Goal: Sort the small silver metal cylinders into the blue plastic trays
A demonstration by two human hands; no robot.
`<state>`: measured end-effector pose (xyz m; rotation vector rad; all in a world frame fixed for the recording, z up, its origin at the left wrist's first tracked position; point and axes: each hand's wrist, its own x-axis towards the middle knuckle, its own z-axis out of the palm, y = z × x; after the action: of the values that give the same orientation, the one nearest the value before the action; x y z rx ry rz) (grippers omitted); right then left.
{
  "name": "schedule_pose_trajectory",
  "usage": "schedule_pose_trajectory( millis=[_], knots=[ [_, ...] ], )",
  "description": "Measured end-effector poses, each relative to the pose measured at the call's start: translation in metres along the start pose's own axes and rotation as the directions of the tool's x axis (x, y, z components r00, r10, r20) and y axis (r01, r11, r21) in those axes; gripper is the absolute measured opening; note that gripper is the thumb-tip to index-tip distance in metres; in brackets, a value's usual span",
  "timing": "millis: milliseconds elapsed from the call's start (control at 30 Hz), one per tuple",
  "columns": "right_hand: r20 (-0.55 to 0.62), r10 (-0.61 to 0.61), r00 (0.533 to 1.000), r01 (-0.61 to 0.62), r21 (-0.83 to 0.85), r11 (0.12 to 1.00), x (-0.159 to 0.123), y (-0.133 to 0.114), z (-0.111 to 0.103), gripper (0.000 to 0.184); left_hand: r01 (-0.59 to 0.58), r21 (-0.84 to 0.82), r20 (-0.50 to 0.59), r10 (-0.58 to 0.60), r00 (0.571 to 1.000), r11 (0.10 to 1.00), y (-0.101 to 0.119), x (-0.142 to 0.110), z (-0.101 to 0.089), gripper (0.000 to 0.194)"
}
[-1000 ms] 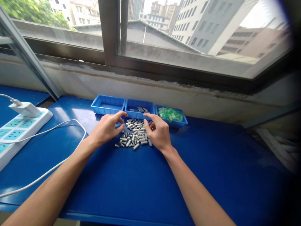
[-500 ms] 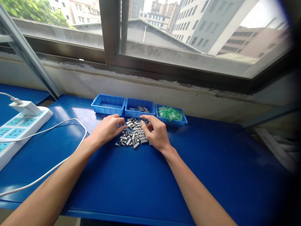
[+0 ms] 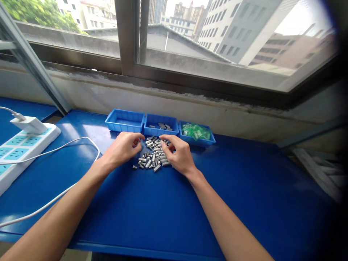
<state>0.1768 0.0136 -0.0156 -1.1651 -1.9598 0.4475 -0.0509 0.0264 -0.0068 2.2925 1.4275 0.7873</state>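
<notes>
Both hands are down on the pile of small metal pins in mid-table: the left hand at its nine o'clock with fingers curled together, the right hand at three o'clock, thumb and forefinger pinching close, though whether they grip a pin I cannot tell. At twelve o'clock of the pile sit three blue trays, the middle tray holding a few pins.

The blue table carries a heap of small metal pins, three blue trays, a white power strip and its cable.
</notes>
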Motion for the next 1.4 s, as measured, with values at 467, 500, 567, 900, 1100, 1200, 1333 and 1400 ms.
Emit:
schedule_pose_trajectory(
  millis=[467,500,567,900,1100,1200,1333,1400],
  knots=[
    [0.106,0.043,0.993,-0.071,0.280,0.957,-0.003,-0.009,0.007,0.027,0.180,-0.708,0.079,-0.178,0.981,0.683,0.024,0.001,0.000,0.031],
    [0.101,0.064,0.993,-0.093,0.314,0.945,-0.003,-0.009,0.008,0.026,0.200,-0.729,0.096,-0.191,0.977,0.655,0.025,0.000,0.001,0.032],
    [0.088,0.111,0.990,-0.137,0.387,0.912,-0.003,-0.009,0.011,0.026,0.230,-0.753,0.123,-0.212,0.970,0.617,0.027,0.000,0.003,0.034],
    [-0.100,0.256,0.962,-0.186,0.449,0.874,0.008,0.001,0.010,0.028,0.046,-0.265,-0.123,-0.081,0.989,0.963,0.018,0.000,0.002,0.029],
    [-0.381,0.244,0.892,-0.206,0.138,0.969,0.024,0.017,0.006,0.028,-0.108,0.050,0.020,0.107,0.994,0.993,0.001,-0.001,0.008,0.030],
    [-0.438,0.229,0.869,-0.249,0.010,0.968,0.026,0.022,0.007,0.024,-0.115,0.080,0.089,0.108,0.990,0.990,-0.001,-0.001,0.011,0.030],
    [-0.443,0.161,0.882,-0.237,-0.121,0.964,0.025,0.024,0.009,0.021,-0.106,0.101,0.114,0.095,0.989,0.989,-0.001,-0.001,0.010,0.029],
    [-0.440,0.137,0.888,-0.229,-0.164,0.960,0.024,0.025,0.009,0.021,-0.108,0.107,0.113,0.096,0.989,0.988,-0.001,-0.001,0.010,0.028]
  ],
)
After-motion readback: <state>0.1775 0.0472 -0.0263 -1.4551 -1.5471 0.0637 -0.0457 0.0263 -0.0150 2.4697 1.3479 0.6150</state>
